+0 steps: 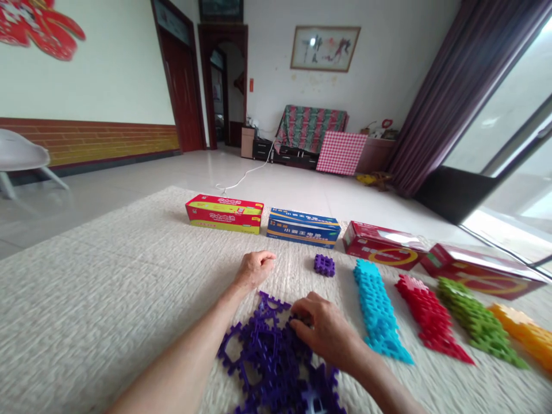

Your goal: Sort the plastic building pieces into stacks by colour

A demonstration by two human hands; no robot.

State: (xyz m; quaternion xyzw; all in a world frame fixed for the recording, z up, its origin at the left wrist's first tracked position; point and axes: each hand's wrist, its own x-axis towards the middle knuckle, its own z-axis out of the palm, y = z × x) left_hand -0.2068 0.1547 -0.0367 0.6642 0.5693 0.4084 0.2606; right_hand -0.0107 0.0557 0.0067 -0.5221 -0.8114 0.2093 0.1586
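A loose pile of dark purple interlocking plastic tiles (269, 359) lies on the cream carpet (107, 299) in front of me. My right hand (323, 330) rests on the pile's upper right, fingers curled and pinching a purple tile. My left hand (255, 267) lies further out on the carpet with its fingers curled in; whether anything is inside them is hidden. A small stack of purple tiles (324, 265) sits apart, beyond my right hand.
Rows of tiles lie to the right: cyan (377, 310), red (429, 316), green (476, 319), orange (526, 333). Several boxes line the far carpet edge: red-yellow (224, 214), blue (302, 227), two red (382, 244). Tiled floor, a covered cabinet and curtains lie beyond.
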